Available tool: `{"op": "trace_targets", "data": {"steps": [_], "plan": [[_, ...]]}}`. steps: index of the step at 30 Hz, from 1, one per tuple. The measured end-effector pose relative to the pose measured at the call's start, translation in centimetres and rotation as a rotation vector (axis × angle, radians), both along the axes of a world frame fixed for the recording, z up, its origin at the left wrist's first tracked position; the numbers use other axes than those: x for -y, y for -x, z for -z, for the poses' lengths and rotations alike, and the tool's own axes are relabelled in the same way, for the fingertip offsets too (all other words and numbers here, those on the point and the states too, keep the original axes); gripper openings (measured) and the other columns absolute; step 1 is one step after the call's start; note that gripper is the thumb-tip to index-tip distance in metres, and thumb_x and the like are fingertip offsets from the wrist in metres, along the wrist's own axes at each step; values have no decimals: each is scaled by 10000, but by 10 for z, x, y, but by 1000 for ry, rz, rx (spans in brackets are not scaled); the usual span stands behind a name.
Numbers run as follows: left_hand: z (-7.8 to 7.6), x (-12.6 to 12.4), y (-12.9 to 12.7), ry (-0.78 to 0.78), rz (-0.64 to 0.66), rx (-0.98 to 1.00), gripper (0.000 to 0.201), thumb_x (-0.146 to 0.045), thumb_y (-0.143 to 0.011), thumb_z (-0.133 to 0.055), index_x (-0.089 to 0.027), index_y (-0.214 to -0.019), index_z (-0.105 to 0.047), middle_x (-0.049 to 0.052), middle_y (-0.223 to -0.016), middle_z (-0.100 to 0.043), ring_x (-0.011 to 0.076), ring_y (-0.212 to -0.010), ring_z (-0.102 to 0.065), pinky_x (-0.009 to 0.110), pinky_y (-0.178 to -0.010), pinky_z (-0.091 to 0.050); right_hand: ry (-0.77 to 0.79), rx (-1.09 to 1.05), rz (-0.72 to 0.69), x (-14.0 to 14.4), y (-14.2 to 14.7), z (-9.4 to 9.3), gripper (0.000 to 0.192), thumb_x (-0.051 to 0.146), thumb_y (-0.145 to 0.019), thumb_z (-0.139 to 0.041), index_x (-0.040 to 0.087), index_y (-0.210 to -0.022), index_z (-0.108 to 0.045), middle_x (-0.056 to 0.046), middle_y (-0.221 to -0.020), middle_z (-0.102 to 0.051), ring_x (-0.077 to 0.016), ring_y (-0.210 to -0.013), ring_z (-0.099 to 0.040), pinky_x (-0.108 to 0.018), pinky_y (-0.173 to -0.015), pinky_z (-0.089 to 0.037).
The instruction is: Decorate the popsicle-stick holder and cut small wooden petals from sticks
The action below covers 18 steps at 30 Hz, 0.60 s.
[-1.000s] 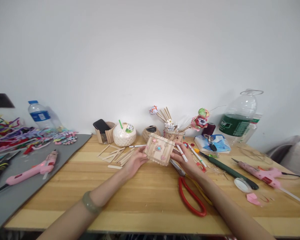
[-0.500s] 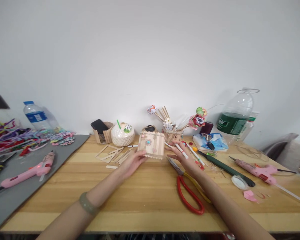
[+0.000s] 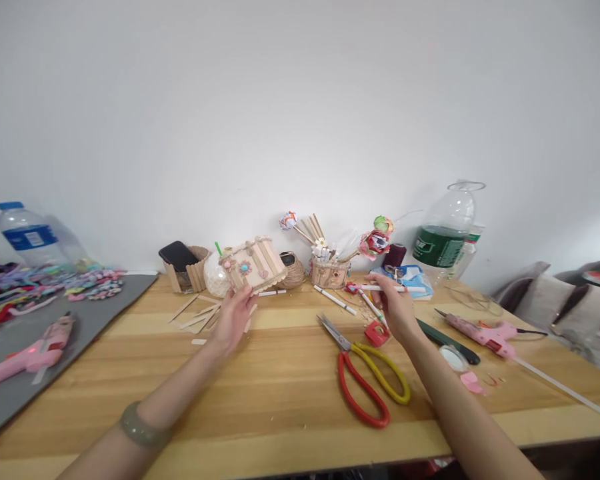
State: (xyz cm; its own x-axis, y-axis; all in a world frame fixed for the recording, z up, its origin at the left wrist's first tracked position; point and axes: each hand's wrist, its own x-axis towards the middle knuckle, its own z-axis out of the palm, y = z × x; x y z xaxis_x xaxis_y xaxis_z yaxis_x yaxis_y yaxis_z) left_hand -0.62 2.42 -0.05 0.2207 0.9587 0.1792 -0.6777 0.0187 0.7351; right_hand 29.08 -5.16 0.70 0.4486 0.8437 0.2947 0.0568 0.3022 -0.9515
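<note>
My left hand [image 3: 233,320] holds up a small box made of wooden craft sticks [image 3: 253,265], decorated with little flowers, tilted above the loose craft sticks [image 3: 200,317] on the wooden table [image 3: 280,393]. My right hand [image 3: 397,308] is to the right and grips a white marker pen [image 3: 383,288] lying level in its fingers. Two more white pens [image 3: 336,300] lie on the table between the hands. Red and yellow handled scissors [image 3: 365,373] lie in front of my right hand.
At the back stand a stick-built phone holder [image 3: 183,267], a twine ball [image 3: 291,270], a cup of paper flowers [image 3: 330,267] and a big green-label bottle [image 3: 443,237]. Pink glue guns lie at the right [image 3: 485,332] and on the grey mat at the left [image 3: 25,357].
My left hand has carried the stick box away to the left and raised it. My right hand let go of the box and moved right, now holding a white pen level.
</note>
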Motion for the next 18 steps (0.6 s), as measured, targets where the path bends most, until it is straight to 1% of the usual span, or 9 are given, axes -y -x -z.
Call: {"op": "trace_targets", "data": {"steps": [4, 7, 9, 13, 18], "plan": [[-1, -1, 2, -10, -24, -31, 250, -312, -740, -670, -209, -965, -637, 18, -981, -702, 180, -1035, -588, 318, -950, -380, 50, 35, -21, 10, -18, -1, 247, 315, -911, -545, 167, -1107, -576, -63, -1084, -616, -190, -869, -628, -374, -729, -538], [-1, -2, 5, -3, -34, -49, 305, -389, -748, -653, -195, -984, -648, 34, -943, -704, 198, -966, -606, 320, -901, -406, 94, 55, -54, 18, -31, 0, 245, 314, -910, -546, 168, -1104, -578, -63, -1086, -616, -190, -870, -628, -374, -732, -537], [-2, -3, 6, 0, -37, -50, 342, -426, -752, -637, -208, -1016, -646, 33, -954, -700, 205, -949, -606, 319, -871, -421, 115, 56, -69, 21, -40, 2, 244, 324, -915, -537, 172, -1101, -580, -62, -1082, -618, -188, -863, -629, -370, -729, -538], [-3, -4, 6, -24, -51, -65, 413, -486, -768, -600, -270, -1120, -608, 12, -1045, -678, 203, -974, -579, 306, -836, -432, 142, 53, -72, 23, -52, 7, 248, 323, -915, -538, 170, -1106, -577, -62, -1082, -617, -188, -862, -630, -369, -727, -538], [-1, -4, 5, -34, -81, -112, 462, -535, -800, -544, -282, -1185, -570, 15, -1072, -665, 186, -897, -569, 280, -771, -422, 170, 51, -60, 20, -53, 10, 248, 316, -914, -541, 171, -1112, -575, -65, -1095, -614, -189, -873, -627, -374, -733, -538]]}}
